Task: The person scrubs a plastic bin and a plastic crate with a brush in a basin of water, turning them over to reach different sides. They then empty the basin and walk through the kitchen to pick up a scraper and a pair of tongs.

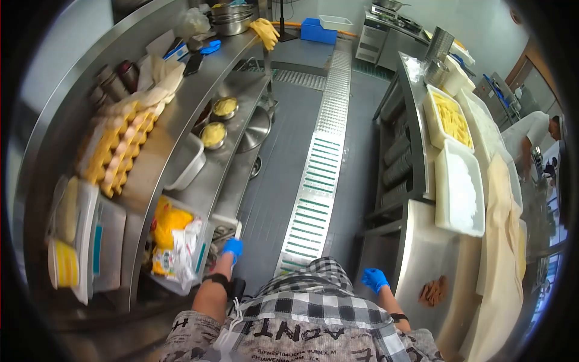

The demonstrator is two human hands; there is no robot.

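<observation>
My left hand (233, 248), in a blue glove, is at the edge of a white container (235, 224) on the lower shelf of the left counter; its fingers are too small and blurred to read. My right hand (374, 279), also blue-gloved, hangs over the floor beside the right counter with its fingers curled in and nothing visible in them. To its right a brown crumpled item (433, 291) lies on a metal surface. Yellow and white plastic bags (175, 238) sit in a bin to the left of my left hand.
Egg trays (120, 145) rest on the left counter (158, 158). Tubs of yellow strips (449, 120) and white powder (461, 190) line the right counter. A grated drain (313, 199) runs down the aisle. Another person (525, 139) bends at the far right.
</observation>
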